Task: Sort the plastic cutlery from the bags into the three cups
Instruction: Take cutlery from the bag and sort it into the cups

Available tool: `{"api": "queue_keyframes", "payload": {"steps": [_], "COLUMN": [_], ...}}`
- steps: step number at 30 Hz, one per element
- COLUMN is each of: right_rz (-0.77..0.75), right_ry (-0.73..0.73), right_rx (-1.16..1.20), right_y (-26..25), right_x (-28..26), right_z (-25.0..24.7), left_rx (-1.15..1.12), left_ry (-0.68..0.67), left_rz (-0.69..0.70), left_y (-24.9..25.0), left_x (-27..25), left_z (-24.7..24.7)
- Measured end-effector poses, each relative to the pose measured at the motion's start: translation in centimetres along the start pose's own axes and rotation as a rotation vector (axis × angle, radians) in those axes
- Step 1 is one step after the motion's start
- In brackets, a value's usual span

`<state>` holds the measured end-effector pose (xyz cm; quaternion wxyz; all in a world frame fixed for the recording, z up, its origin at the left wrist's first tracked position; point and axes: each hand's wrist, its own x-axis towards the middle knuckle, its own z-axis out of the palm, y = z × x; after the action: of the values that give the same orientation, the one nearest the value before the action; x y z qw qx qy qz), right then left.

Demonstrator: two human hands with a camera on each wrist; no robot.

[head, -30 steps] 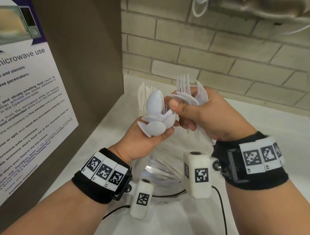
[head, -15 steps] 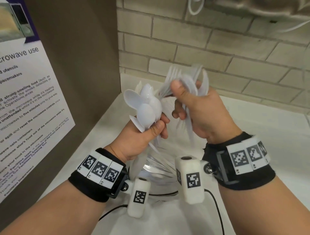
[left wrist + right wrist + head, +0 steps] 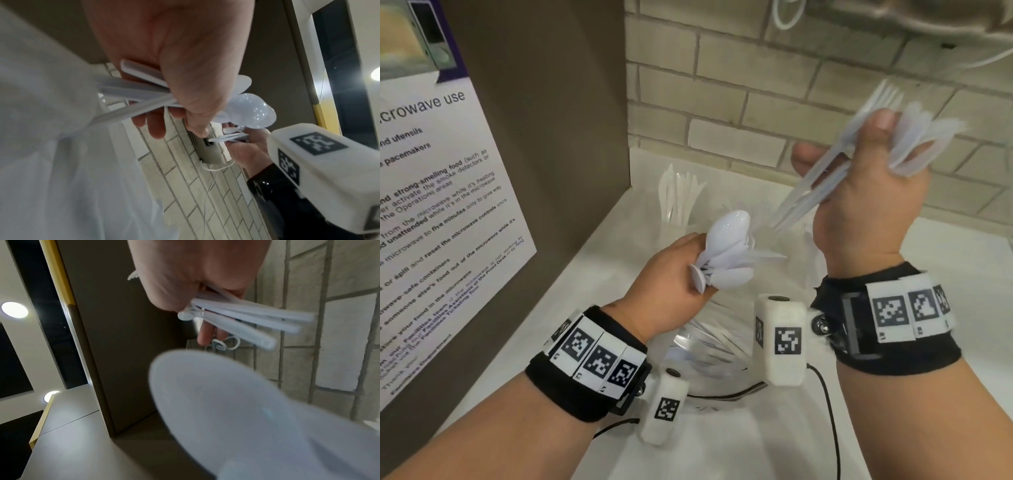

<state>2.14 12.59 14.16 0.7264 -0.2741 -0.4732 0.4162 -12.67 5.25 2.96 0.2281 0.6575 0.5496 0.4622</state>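
Note:
My left hand (image 3: 671,284) grips a bundle of white plastic spoons (image 3: 726,253), bowls up, over a clear plastic cup (image 3: 702,353) near me. The spoons' handles (image 3: 131,91) stick out below the palm in the left wrist view. My right hand (image 3: 866,198) is raised to the right and grips a bunch of white forks (image 3: 876,137), tines pointing up. Their handles (image 3: 246,318) fan out from the fist in the right wrist view. A second clear cup (image 3: 678,205) holding white knives stands further back by the brown panel.
A brown side panel (image 3: 551,120) with a microwave-use notice (image 3: 438,219) bounds the white counter (image 3: 722,445) on the left. A brick wall (image 3: 756,102) closes the back. A black cable (image 3: 825,411) runs across the counter near me.
The two hands have drawn apart. My right hand has lifted the forks up and to the right, and my left hand has lowered the spoons toward the near cup.

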Motion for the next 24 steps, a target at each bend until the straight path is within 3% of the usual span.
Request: {"api": "queue_keyframes", "payload": {"steps": [2,6,9,12,18,24], "right_rz": [-0.042,0.104,0.220,0.244,0.348,0.385], "right_ry": [-0.024,-0.316,-0.439,-0.498,-0.678,-0.791], "right_rx": [-0.044,-0.281,-0.420,-0.547,-0.544,-0.416], "right_y": [-0.5,-1.1,-1.0,-0.5,-0.6,0.3], "right_x": [0.0,-1.4,-2.6,-3.0,-2.2,-1.2], "right_z": [-0.5,-1.3,-1.3,-0.9,-1.3,-2.4], "left_rx": [0.074,0.326,0.478,0.533,0.409,0.037], "left_ry": [0.073,0.247,0.265,0.216,0.193,-0.056], "left_rz": [-0.006,-0.045,-0.052,-0.046,-0.036,-0.147], "left_y": [-0.3,0.4,0.7,1.1,1.5,2.1], "left_x": [0.0,0.4,0.6,0.5,0.6,0.8], "left_z": [0.1,-0.1,-0.2,0.0,-0.6,-1.1]}}
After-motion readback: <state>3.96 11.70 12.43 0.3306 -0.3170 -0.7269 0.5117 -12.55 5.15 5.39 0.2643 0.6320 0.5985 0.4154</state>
